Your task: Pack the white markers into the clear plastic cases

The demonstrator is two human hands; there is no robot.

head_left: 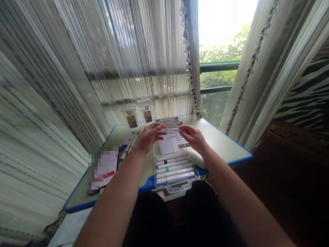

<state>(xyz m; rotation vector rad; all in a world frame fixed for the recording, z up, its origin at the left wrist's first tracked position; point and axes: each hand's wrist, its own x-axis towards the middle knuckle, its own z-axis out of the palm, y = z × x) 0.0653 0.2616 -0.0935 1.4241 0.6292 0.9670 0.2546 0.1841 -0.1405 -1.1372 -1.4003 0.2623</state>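
Above the middle of the table, my left hand and my right hand pinch a slim white marker at opposite ends, holding it level. Fingers hide both ends. Just below lies an open clear plastic case with a handle at its near edge. Several white markers lie side by side in the case, some with green or black bands. A white card shows in the lid area behind them. More markers lie in a row beyond my hands.
On the left are loose markers and a blurred-out flat device. Two clear containers with labels stand at the back left. The pale table has a blue edge. String curtains hang behind it, beside a bright window.
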